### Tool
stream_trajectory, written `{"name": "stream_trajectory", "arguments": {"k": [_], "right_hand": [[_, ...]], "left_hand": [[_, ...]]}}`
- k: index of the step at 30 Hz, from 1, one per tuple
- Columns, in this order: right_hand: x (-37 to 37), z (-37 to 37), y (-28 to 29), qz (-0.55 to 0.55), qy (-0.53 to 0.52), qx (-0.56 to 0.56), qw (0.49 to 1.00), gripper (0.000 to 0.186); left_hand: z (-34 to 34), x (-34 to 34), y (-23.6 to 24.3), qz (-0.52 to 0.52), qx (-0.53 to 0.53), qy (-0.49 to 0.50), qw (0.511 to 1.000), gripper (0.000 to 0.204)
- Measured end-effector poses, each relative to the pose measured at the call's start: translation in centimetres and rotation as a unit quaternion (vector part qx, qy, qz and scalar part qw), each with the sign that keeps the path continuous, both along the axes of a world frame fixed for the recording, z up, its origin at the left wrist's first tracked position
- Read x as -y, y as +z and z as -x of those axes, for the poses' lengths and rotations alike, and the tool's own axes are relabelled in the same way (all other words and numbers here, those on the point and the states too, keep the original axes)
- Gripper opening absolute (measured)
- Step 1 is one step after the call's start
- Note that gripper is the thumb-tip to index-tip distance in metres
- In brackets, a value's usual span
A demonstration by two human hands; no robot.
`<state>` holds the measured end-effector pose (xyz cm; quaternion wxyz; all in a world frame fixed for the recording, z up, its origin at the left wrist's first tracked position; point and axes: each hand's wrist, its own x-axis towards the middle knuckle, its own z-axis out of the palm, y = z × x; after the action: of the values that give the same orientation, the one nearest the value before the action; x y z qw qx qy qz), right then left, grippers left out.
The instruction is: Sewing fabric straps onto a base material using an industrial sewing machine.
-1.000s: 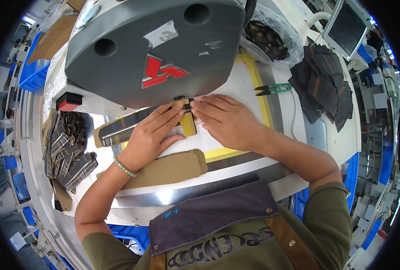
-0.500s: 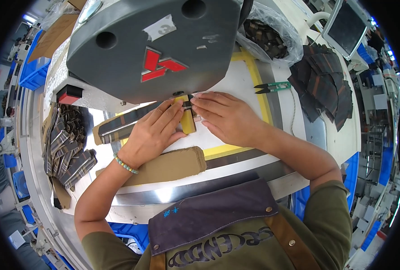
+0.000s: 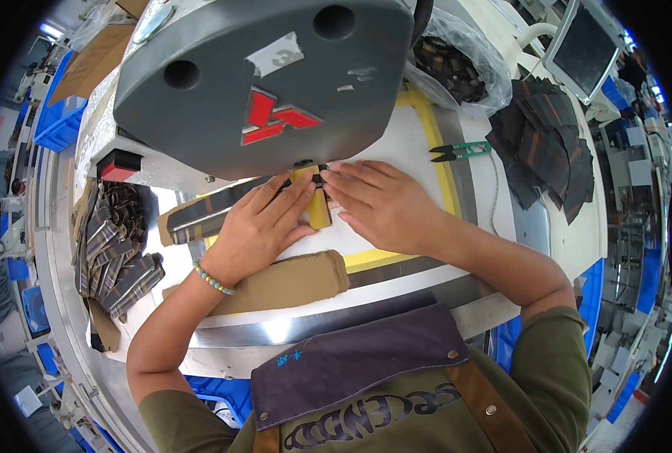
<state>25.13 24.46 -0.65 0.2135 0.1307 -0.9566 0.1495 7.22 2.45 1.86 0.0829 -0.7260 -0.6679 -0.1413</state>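
My left hand [image 3: 259,225], a bead bracelet at its wrist, lies with fingers stretched over a yellow block-like strip [image 3: 319,211] beneath the sewing machine's head [image 3: 207,90]. Its thumb is apart from the fingers, near the strip's lower end. From the right, my right hand [image 3: 385,202] reaches in with extended fingers, their tips at a small dark fabric piece [image 3: 318,181] beside the strip. Most of that piece is hidden by fingers and machine. A plaid fabric strip [image 3: 207,211] lies on brown card left of my left hand; a brown card stack [image 3: 294,283] lies nearer me.
Small plaid pieces are piled [image 3: 117,249] at the left. Green thread snips [image 3: 460,151] and larger dark plaid panels [image 3: 543,143] lie at the right. A clear bag [image 3: 457,60] of dark pieces and a screen [image 3: 585,49] stand farther back. Yellow tape [image 3: 443,162] borders the white work surface.
The view has shifted slightly. My left fingers have slid a little to the right and cover more of the yellow strip. My right hand stays at nearly the same place.
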Motion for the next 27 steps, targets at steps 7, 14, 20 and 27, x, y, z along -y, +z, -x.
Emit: {"name": "stream_trajectory", "arguments": {"k": [7, 14, 20, 27], "right_hand": [[-0.9, 0.6, 0.8, 0.018, -0.078, 0.066, 0.995, 0.061], [-1.0, 0.7, 0.8, 0.008, -0.072, 0.077, 0.994, 0.059], [-3.0, 1.9, 0.6, -0.015, -0.086, 0.083, 0.993, 0.056], [-3.1, 2.2, 0.6, -0.023, -0.085, 0.067, 0.994, 0.053]], "left_hand": [[0.0, -0.1, -0.1, 0.007, -0.012, -0.005, 1.000, 0.068], [0.6, -0.4, 0.1, -0.001, -0.014, -0.020, 1.000, 0.062], [1.7, -1.9, -0.6, 0.004, -0.023, 0.018, 1.000, 0.062], [2.5, -1.9, -1.1, -0.030, -0.004, 0.008, 1.000, 0.063]]}}
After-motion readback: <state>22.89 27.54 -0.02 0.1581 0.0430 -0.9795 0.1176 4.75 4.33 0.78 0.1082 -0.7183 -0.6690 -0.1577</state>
